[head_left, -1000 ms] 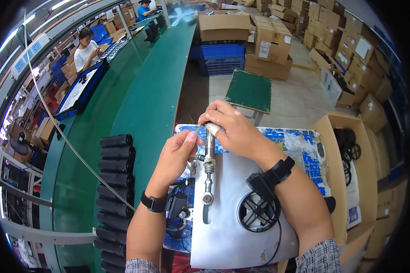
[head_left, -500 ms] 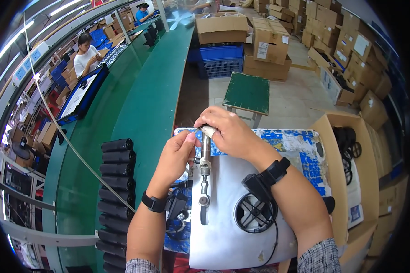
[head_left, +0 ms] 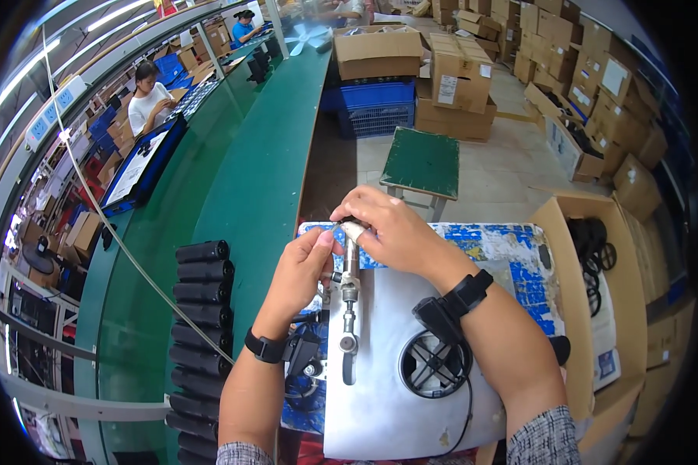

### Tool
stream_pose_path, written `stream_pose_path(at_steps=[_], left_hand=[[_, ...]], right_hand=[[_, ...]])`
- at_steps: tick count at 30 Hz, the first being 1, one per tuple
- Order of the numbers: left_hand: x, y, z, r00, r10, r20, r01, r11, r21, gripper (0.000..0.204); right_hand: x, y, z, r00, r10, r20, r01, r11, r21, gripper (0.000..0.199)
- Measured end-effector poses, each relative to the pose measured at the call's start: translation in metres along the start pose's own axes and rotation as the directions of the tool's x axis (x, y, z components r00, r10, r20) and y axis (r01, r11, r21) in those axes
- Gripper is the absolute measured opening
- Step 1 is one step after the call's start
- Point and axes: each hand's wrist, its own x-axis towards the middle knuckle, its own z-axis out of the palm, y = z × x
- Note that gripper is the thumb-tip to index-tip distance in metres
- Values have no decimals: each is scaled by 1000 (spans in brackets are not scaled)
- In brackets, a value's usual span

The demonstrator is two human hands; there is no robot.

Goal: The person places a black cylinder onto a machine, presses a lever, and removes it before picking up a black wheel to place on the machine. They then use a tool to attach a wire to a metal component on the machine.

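Note:
A metal air cylinder (head_left: 350, 288) with a threaded rod lies lengthwise over a smooth silver-grey metal plate (head_left: 380, 418). My left hand (head_left: 306, 260) is closed in a pinch beside its far end. There my right hand (head_left: 395, 229) curls over, thumb and fingers closed round a small dark piece that the fingers mostly hide. The fingertips of both hands almost meet; what the left one pinches is too small to make out. On the plate, under my right wrist, a black spoked wheel-shaped part (head_left: 434, 364) lies with a thin black cable trailing toward me.
Several black cylindrical parts (head_left: 202, 314) lie in a row on the green bench (head_left: 248, 186) at left. An open carton (head_left: 636, 364) with black rings stands at right. A green-topped stool (head_left: 423, 161) is ahead, boxes (head_left: 461, 70) behind it. Two people work beyond the bench.
The view has shifted slightly, so the bench and stool sit a little lower. Both hands stay at the cylinder's far end, with only small finger movement.

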Motion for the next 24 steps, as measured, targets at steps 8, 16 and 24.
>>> stream_pose_path(at_steps=[8,16,24], left_hand=[[-3,4,2,1000,-20,3,20,1000,-21,38],[-4,9,2,999,-43,10,43,999,-7,37],[1,8,0,999,-28,20,28,999,22,35]], right_hand=[[0,6,2,999,-39,-9,38,999,-29,26],[0,3,0,1000,-10,-2,10,1000,-27,25],[0,5,-1,1000,-28,1,28,999,-47,23]])
